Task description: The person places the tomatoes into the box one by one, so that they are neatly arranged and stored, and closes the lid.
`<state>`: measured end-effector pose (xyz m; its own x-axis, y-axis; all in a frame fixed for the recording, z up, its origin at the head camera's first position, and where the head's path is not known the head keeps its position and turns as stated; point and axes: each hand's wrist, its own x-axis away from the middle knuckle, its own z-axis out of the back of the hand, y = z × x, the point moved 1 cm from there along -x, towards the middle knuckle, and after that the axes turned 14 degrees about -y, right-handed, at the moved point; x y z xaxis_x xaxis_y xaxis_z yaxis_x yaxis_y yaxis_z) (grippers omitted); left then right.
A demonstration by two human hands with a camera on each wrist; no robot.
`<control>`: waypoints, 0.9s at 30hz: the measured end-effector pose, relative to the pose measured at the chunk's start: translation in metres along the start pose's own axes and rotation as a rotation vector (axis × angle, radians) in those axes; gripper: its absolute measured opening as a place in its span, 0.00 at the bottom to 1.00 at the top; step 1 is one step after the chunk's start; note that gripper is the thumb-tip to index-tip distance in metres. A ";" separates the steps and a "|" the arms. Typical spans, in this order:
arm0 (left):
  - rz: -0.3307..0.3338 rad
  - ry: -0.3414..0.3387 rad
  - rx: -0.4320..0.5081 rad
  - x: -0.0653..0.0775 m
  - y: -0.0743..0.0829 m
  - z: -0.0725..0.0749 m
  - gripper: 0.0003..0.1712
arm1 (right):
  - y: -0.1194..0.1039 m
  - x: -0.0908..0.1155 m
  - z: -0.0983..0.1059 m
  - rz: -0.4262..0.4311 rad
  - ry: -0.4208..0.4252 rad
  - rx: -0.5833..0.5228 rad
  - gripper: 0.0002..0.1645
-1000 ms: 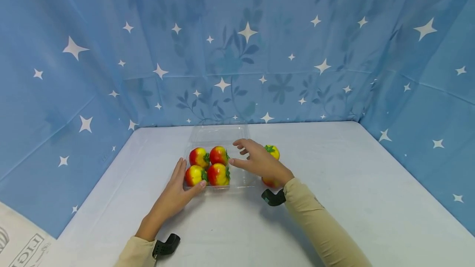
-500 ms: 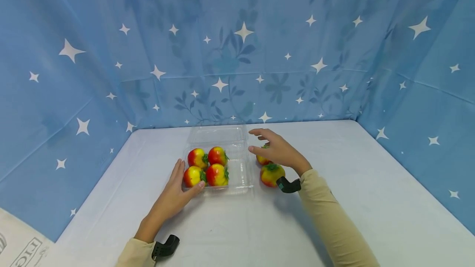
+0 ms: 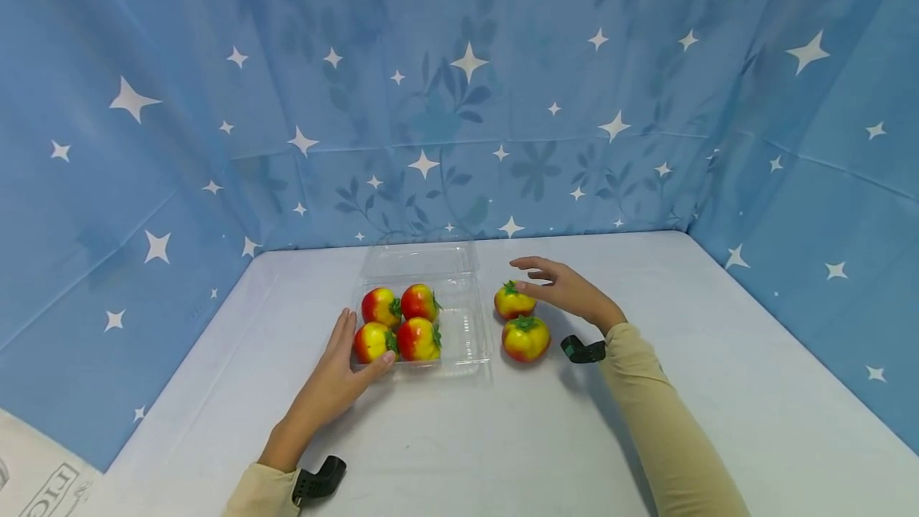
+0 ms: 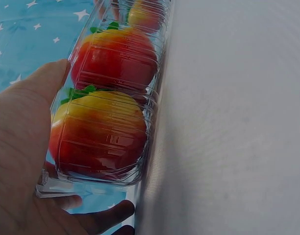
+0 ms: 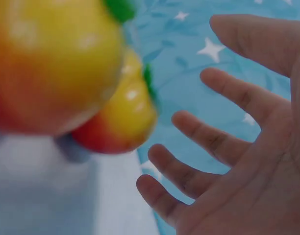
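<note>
A clear plastic clamshell box (image 3: 467, 325) lies on the table with its lid folded back. In its left part sit several red-and-yellow fruits (image 3: 419, 339) with green leafy tops, persimmon-like. My left hand (image 3: 333, 385) rests at the box's near left corner, fingers straight along the left side and thumb at the front rim. Through the clear wall, the left wrist view shows a fruit (image 4: 103, 134) close to that hand. Right of the box stand two similar fruits, a nearer one (image 3: 526, 339) and a farther one (image 3: 511, 303). Over the farther one hovers my right hand (image 3: 570, 292), fingers spread, holding nothing.
A white cloth covers the table (image 3: 445, 453). Blue star-patterned curtains (image 3: 459, 102) hang behind it and along both sides. Printed pale material (image 3: 43, 469) shows at the lower left corner.
My right hand has moved from over the box rightward to above the two loose fruits, uncovering the nearer one. The left hand has stayed at the box corner.
</note>
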<state>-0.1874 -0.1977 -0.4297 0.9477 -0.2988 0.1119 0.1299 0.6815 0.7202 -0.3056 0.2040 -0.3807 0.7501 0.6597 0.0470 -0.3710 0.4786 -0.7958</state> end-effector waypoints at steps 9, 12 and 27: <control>0.002 0.002 -0.002 0.001 0.001 0.000 0.67 | 0.030 -0.001 -0.005 -0.071 -0.080 -0.082 0.33; 0.011 -0.003 -0.001 0.002 0.001 0.000 0.67 | 0.035 -0.001 -0.007 -0.096 -0.092 -0.084 0.34; -0.008 0.000 0.006 0.003 0.002 0.000 0.66 | 0.047 -0.005 -0.009 -0.106 0.017 -0.090 0.42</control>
<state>-0.1846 -0.1973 -0.4283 0.9469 -0.3036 0.1061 0.1352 0.6750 0.7253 -0.3214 0.2181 -0.4239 0.7919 0.5978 0.1245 -0.2388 0.4909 -0.8378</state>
